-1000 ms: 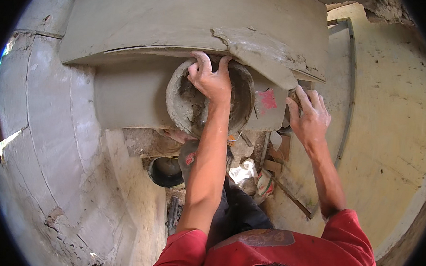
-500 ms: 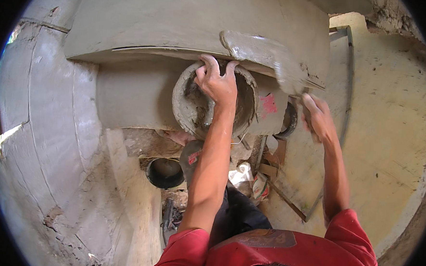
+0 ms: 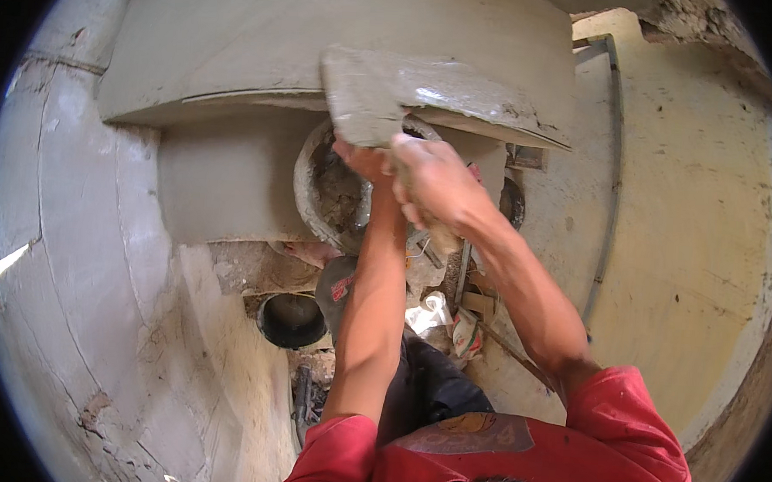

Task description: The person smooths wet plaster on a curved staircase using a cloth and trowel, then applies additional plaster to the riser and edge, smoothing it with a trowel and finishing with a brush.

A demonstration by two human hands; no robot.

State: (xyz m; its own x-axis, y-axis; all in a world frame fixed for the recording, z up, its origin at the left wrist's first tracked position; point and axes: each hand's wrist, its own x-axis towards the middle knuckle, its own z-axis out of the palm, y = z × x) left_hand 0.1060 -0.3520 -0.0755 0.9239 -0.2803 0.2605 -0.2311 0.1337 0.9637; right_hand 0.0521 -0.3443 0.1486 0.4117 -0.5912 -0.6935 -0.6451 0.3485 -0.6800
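One lettered patch [image 3: 472, 434] marks the red shirt [image 3: 629, 424]; right grip [image 3: 440, 181] clamps trowel [image 3: 363, 104]; left grip [image 3: 361, 159], cannot tell.

Blurred, mortar-smeared trowel [image 3: 360, 98] across a grey plastered ledge [image 3: 239, 41], partly over a round, mortar-crusted bucket [image 3: 307, 184]

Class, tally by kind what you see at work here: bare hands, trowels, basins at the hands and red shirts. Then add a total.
Hands: 2, left hand and right hand
Trowel: 1
Basin: 1
Red shirt: 1
Total: 5
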